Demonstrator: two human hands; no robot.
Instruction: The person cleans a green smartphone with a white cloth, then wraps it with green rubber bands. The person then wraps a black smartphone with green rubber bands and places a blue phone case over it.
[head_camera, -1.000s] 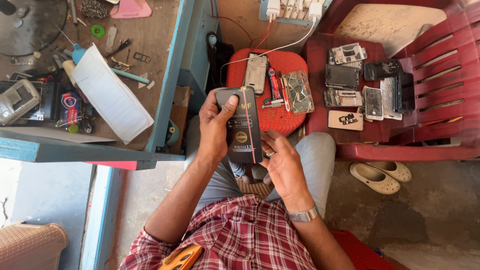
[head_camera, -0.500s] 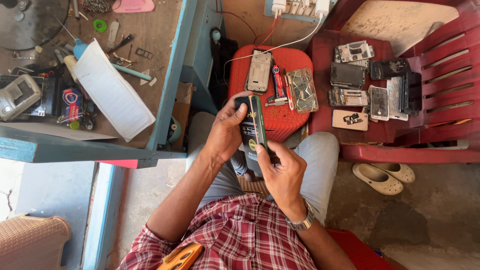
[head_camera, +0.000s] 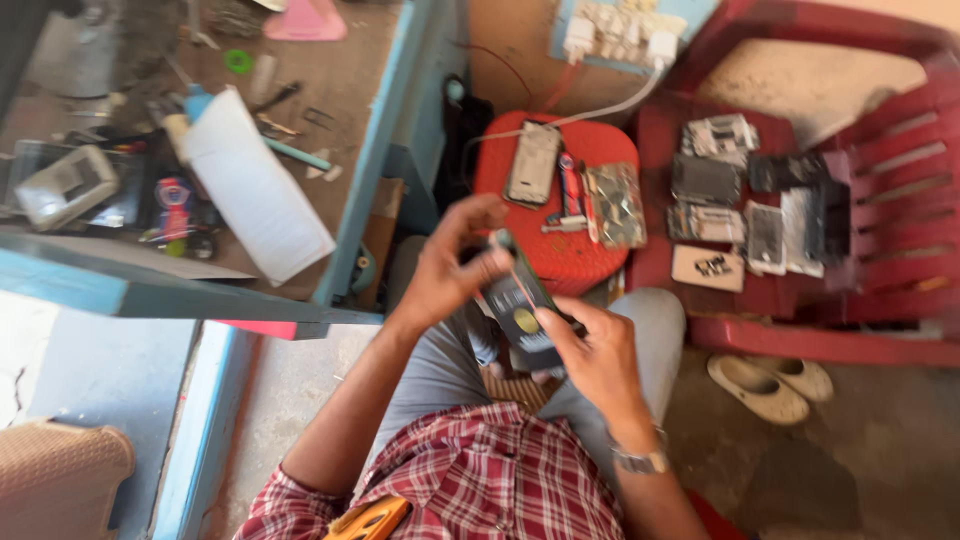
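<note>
Your left hand (head_camera: 445, 275) pinches the top end of the dark phone (head_camera: 520, 310), thumb and fingers clamped on its upper edge. Your right hand (head_camera: 600, 355) grips the lower end, fingers closed along its side. Phone sits tilted over your lap, just before the red stool (head_camera: 580, 260). Frame blurred.

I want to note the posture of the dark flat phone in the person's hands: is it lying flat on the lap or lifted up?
Lifted up. The dark flat phone is tilted, gripped between left hand and right hand, above the lap.
</note>
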